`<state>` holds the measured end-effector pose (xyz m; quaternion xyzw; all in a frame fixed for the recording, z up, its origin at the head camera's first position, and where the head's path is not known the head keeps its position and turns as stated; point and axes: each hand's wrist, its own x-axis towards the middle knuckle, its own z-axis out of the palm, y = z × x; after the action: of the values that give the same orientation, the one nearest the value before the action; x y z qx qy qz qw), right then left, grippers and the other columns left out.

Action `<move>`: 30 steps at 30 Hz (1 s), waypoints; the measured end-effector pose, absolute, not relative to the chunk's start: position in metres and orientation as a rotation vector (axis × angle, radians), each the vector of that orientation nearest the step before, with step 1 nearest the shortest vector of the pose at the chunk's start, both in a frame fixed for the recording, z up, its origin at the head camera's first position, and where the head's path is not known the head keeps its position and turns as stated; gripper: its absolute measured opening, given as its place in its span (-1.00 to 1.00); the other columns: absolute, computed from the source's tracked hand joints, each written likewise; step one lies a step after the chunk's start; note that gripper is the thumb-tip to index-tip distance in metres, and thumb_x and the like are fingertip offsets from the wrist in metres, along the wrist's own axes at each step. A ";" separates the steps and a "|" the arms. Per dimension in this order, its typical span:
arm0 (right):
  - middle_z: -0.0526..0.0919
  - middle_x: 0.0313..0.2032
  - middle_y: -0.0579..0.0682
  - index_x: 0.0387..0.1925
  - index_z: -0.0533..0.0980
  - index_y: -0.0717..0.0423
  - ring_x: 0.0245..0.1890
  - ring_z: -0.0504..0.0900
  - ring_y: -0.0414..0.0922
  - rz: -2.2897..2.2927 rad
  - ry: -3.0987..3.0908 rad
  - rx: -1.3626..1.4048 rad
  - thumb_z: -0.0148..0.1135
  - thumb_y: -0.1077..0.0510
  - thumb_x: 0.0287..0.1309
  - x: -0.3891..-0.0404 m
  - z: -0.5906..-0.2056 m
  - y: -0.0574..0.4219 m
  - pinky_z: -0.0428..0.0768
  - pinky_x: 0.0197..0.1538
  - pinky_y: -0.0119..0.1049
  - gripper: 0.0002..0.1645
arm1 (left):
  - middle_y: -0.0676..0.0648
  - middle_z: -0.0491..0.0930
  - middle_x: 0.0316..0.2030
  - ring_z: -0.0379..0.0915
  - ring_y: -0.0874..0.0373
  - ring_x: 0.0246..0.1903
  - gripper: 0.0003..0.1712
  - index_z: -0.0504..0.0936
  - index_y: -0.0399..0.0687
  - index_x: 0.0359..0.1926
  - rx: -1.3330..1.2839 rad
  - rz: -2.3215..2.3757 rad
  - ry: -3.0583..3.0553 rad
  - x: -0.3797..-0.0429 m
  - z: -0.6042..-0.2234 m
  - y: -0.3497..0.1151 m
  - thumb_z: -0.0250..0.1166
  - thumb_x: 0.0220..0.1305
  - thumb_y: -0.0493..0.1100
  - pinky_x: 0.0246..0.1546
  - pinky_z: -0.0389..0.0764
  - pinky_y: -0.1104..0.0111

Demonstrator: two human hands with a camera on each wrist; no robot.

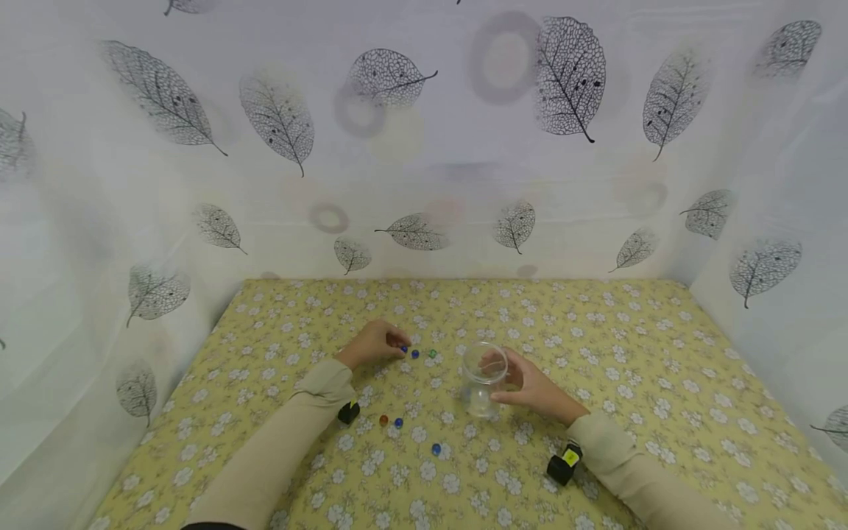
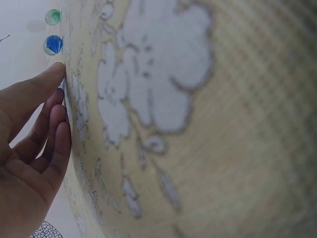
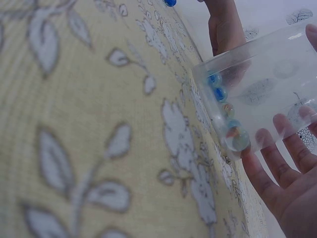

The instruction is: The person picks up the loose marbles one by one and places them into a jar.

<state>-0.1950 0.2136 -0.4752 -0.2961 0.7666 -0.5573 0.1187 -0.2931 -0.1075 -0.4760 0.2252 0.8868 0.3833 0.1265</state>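
My left hand [image 1: 376, 344] reaches down to the tablecloth, its thumb and fingertips pinching a blue marble [image 1: 404, 349]. Just to the right lie a second blue marble [image 2: 53, 45] and a green one [image 2: 53, 17]. With fingers and thumb around its side, my right hand [image 1: 530, 386] holds a clear jar [image 1: 485, 383] that stands upright on the cloth, mouth up. Several marbles [image 3: 220, 94] rest on the jar's bottom, blue and orange-tinted ones among them. The left hand's fingers partly hide the pinched marble.
Nearer the front lie an orange-red marble [image 1: 383, 420], a blue marble [image 1: 399, 422] beside it, and another blue marble [image 1: 436, 448] farther right. A yellow floral cloth [image 1: 596, 331] covers the table. White leaf-printed curtains [image 1: 450, 162] hang at the back and sides.
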 end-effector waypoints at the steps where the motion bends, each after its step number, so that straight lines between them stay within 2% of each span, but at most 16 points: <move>1: 0.38 0.18 0.29 0.25 0.23 0.27 0.17 0.45 0.09 -1.629 2.243 -0.865 0.21 0.32 0.16 -0.195 -0.475 0.214 0.51 0.12 -0.40 -0.36 | -0.14 0.67 -0.21 0.55 0.21 -0.34 -0.80 0.71 -0.19 -0.21 0.654 1.119 2.580 -0.293 -0.476 -0.108 0.37 0.08 -0.30 -0.27 0.61 0.41; 10: 0.39 0.15 0.33 0.24 0.22 0.29 0.15 0.42 0.24 -1.635 2.239 -0.861 0.22 0.29 0.16 -0.196 -0.476 0.214 0.50 0.12 -0.43 -0.36 | -0.12 0.67 -0.22 0.54 0.21 -0.35 -0.82 0.72 -0.17 -0.23 0.639 1.137 2.578 -0.293 -0.476 -0.108 0.38 0.07 -0.29 -0.28 0.61 0.40; 30: 0.38 0.15 0.34 0.24 0.22 0.30 0.15 0.39 0.31 -1.636 2.237 -0.863 0.24 0.25 0.16 -0.195 -0.472 0.214 0.49 0.12 -0.44 -0.34 | -0.06 0.66 -0.32 0.51 0.23 -0.41 -0.87 0.73 -0.10 -0.29 0.610 1.110 2.615 -0.294 -0.476 -0.108 0.39 0.07 -0.26 -0.32 0.59 0.41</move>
<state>-0.1946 0.2137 -0.4723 -0.2952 0.7652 -0.5597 0.1189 -0.2942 -0.1078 -0.4764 0.2085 0.8938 0.3792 0.1177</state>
